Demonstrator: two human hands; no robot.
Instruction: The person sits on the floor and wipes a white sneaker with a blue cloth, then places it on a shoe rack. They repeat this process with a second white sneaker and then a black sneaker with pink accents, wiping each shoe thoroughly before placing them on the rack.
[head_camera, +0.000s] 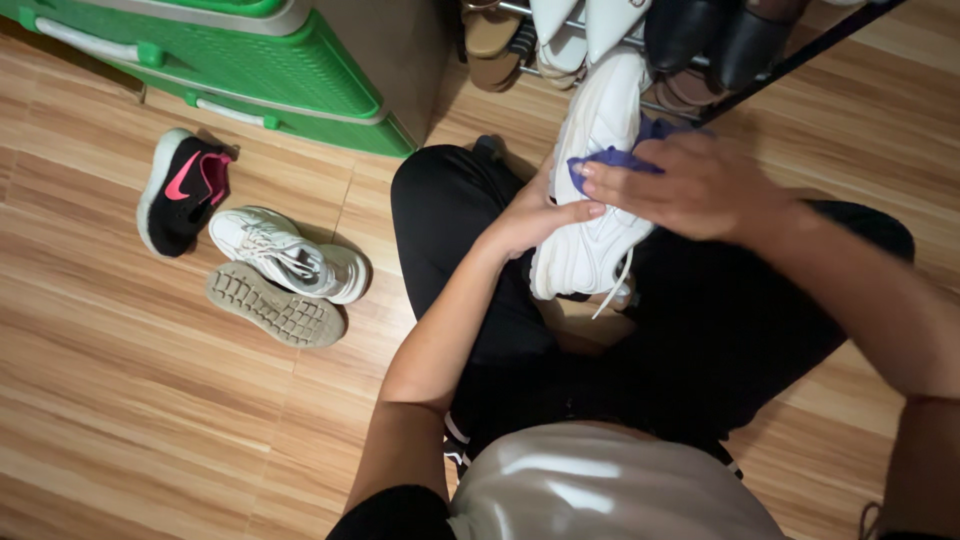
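**White sneaker wiped on lap, seated on floor**

Head view – only one cam. Person sits cross-legged on the wooden floor (120, 400), black trousers. White sneaker (592, 200) rests across the lap, toe end toward the person, heel end up by the shoe rack (690, 60) – propped that way so the side is turned up and reachable.

Left hand (530, 215) cups the sneaker's side from the left, fingers wrapped round it; looks like a steadying grip so the shoe doesn't roll. Right hand (700, 185) presses a purple cloth (610, 160) flat on the upper, fingers spread over the cloth, thumb side toward the laces. Cloth bunched under the palm, only an edge shows. Hands close together, both on the same shoe, fingertips nearly touching.

A lace end dangles off the sneaker's lower edge.

Off to the left on the floor, well apart from the hands: black sneaker w/ pink lining (183, 190), upright, and beside it a pale pair (285, 255) – one upright, one tipped w/ sole showing. Green plastic drawers (250, 60) behind them. Rack holds other shoes, dark and white.
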